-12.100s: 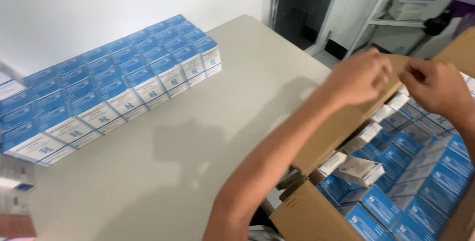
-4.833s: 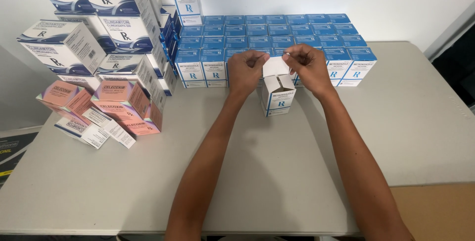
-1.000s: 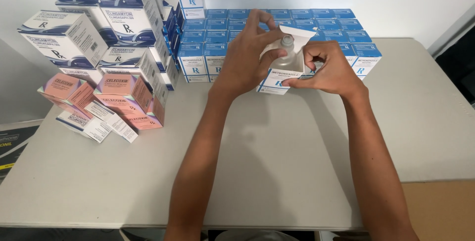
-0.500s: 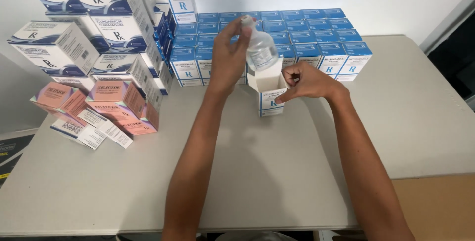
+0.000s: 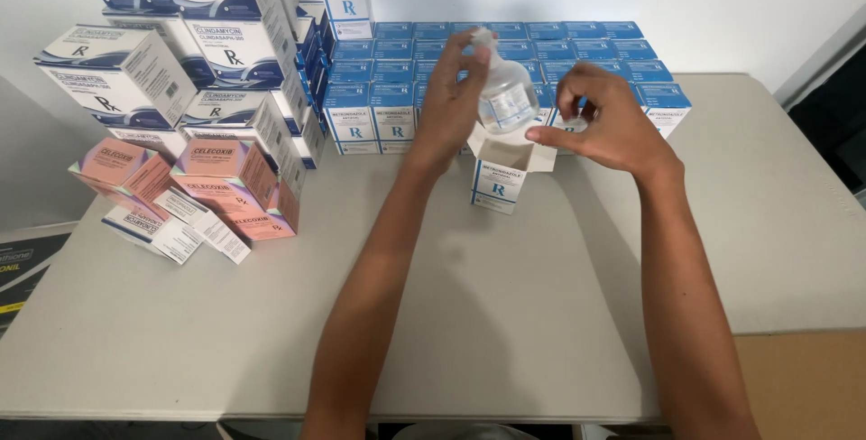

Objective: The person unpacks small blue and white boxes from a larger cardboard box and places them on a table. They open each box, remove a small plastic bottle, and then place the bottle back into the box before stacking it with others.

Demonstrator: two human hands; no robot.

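**Clear bottle held upright over an open carton**

Clear plastic, the bottle, pinched near its neck and cap by the left hand in the upper middle of the frame. Closed around the upper part of the bottle, thumb on one side, fingers on the other. Long axis close to vertical, cap up, base down. Directly beneath that base, the small white and blue carton, standing upright on the table with its top flaps spread open. Base of the bottle just above the carton's mouth; whether touching the flaps or just clear of them, not possible to tell.

Right hand to the right of the bottle, at about the same height, near it but apart. Half open, fingers curled, thumb and forefinger bent toward each other, nothing visibly held. Left hand therefore the one on the bottle, right hand the nearer to the carton's right flap.

Behind both hands, along the upper middle of the frame, rows of matching blue and white boxes packed side by side against the wall. At upper left, a leaning stack of larger white and navy boxes. Below those, at left, pink boxes lying tilted, with folded paper leaflets beside them on the table.
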